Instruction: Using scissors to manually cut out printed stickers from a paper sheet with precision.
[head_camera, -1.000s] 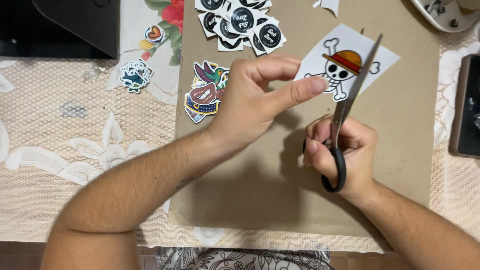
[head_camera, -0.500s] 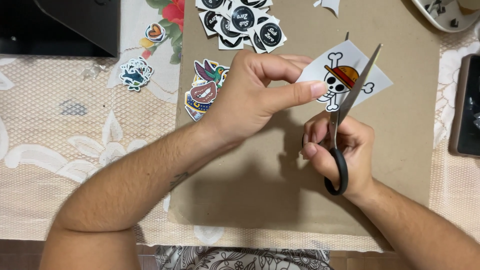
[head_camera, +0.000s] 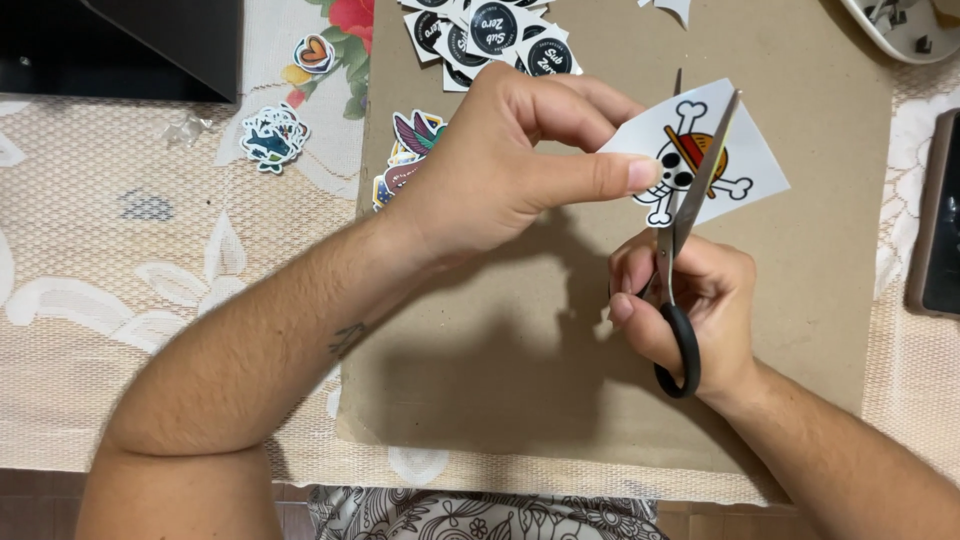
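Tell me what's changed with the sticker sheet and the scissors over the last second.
The left hand has turned the skull sticker sheet and drawn it slightly toward the scissors, whose blades now cross the skull rather than its right edge. The right hand keeps its grip on the scissors in about the same spot. The brown board and the other stickers lie as before.

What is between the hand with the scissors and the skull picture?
Only the scissors: in the head view their blades run up from the right hand into the skull picture, pinched by the left hand.
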